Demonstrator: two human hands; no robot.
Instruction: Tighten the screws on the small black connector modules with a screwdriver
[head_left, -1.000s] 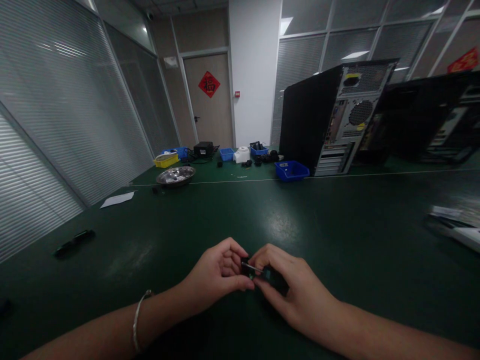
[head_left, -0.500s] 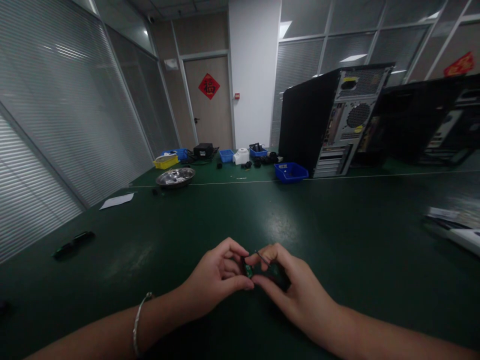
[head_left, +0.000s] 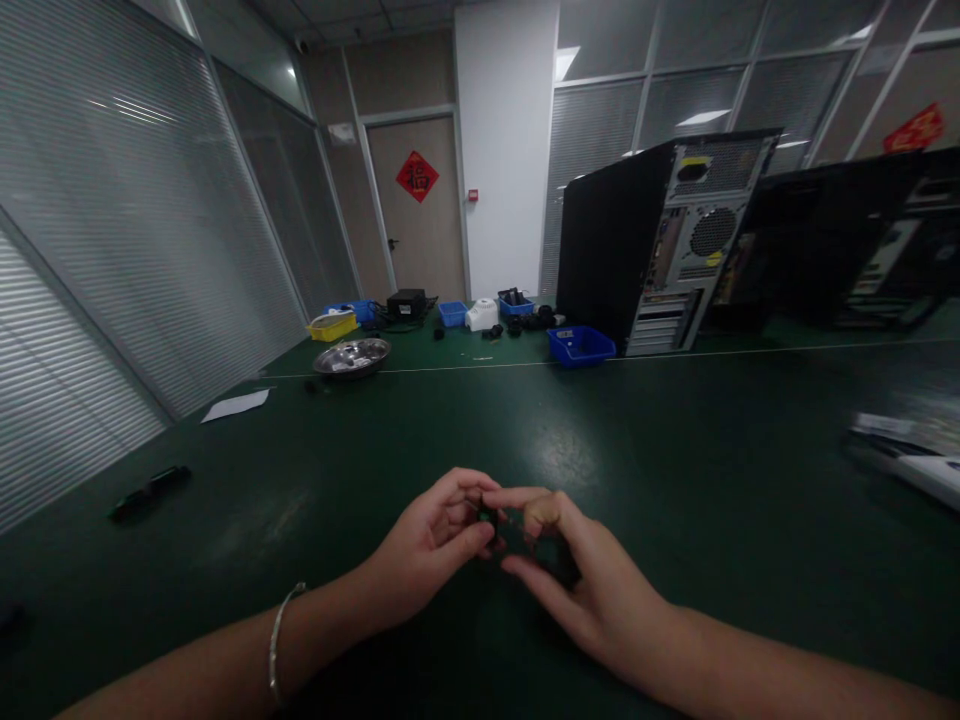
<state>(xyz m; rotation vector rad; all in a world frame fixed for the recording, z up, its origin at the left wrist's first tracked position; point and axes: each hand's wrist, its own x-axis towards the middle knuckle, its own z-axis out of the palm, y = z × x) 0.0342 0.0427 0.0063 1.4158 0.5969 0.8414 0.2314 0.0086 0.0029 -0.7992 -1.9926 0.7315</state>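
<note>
My left hand [head_left: 427,535] pinches a small dark piece with a green circuit board [head_left: 486,518] between thumb and fingers, low in the middle of the head view. The fingers cover most of it. Close by on the right is my right hand [head_left: 592,570], its index fingertip touching the top of the piece or the left fingertips; I cannot tell which. Its thumb is apart from the piece. The other right fingers curl inward around something thin, too blurred to name.
A blue bin [head_left: 581,346] and a black computer tower [head_left: 660,245] stand at the back of the green table [head_left: 420,420]. A metal dish [head_left: 352,357] is back left. Dark green-edged parts [head_left: 150,492] lie at left, a white-edged device [head_left: 907,455] at right.
My right thumb has come away from the small piece, and the index finger has straightened toward its top. My left hand has turned the piece slightly, so less green shows.
</note>
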